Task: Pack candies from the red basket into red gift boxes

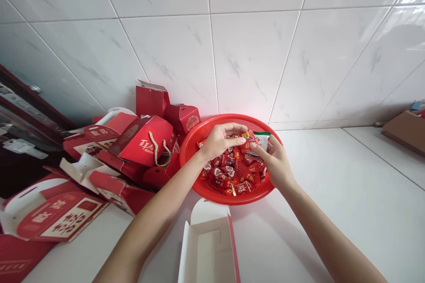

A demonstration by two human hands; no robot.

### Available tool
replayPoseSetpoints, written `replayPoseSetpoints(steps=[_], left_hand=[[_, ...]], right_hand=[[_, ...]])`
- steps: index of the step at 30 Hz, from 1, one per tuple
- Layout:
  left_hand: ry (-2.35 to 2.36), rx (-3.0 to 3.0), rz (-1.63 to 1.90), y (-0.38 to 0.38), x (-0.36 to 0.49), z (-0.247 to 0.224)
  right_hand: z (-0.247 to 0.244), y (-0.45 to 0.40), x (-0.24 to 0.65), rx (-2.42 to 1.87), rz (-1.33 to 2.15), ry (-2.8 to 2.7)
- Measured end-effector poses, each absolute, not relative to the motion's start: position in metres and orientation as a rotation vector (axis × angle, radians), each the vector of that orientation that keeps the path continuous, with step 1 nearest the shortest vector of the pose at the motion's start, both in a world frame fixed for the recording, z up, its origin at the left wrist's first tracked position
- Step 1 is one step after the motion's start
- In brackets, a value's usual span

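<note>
The left hand [217, 142] pinches, thumb against fingers, the left end of a small glossy red wrapped sweet with a yellow patch [248, 140]. The right hand [279, 163] is closed too, its thumb pressing on the red wrapping and its fingers curled behind a white plastic packet with a green top edge [263, 140]. Whether more pieces are tucked in the right palm, I cannot tell.

Both hands are over the far right part of a round red plastic basket with perforated sides [229, 200]. Below them lies a loose layer of red-wrapped sweets [229, 171], some printed with white hearts.

To handle these pieces well, I would keep both hands above the basket, so that anything slipping falls back among the sweets. A light pinch at the wrapper ends should do; slick film probably slides if pieces are stacked, so the right thumb had best stay on top while the left fingers separate one from another.

On the near side, just beside the basket, stands an open white-lined cardboard box with a red outer side [212, 252], its inside facing up. Left of the basket is a jumbled pile of red printed cardboard gift boxes [142, 139], one with a beige rope handle [154, 145].
</note>
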State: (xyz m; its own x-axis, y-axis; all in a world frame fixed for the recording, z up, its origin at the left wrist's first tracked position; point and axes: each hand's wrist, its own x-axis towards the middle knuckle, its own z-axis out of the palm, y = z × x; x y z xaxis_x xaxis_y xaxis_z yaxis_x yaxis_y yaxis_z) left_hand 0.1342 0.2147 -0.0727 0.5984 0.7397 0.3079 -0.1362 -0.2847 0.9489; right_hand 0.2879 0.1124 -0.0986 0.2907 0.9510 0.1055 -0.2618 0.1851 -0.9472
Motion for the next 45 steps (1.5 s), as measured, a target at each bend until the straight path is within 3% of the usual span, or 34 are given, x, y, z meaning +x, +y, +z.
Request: replayPoseSetpoints(steps=[28, 45], left_hand=[[0.538, 1.726, 0.670, 0.215, 0.133, -0.076], [0.578, 1.761, 0.724, 0.205, 0.131, -0.073]], right_hand=[[-0.101, 0.111, 0.288, -1.090, 0.967, -0.924], [-0.098, 0.111, 0.289, -1.043, 0.945, -0.977]])
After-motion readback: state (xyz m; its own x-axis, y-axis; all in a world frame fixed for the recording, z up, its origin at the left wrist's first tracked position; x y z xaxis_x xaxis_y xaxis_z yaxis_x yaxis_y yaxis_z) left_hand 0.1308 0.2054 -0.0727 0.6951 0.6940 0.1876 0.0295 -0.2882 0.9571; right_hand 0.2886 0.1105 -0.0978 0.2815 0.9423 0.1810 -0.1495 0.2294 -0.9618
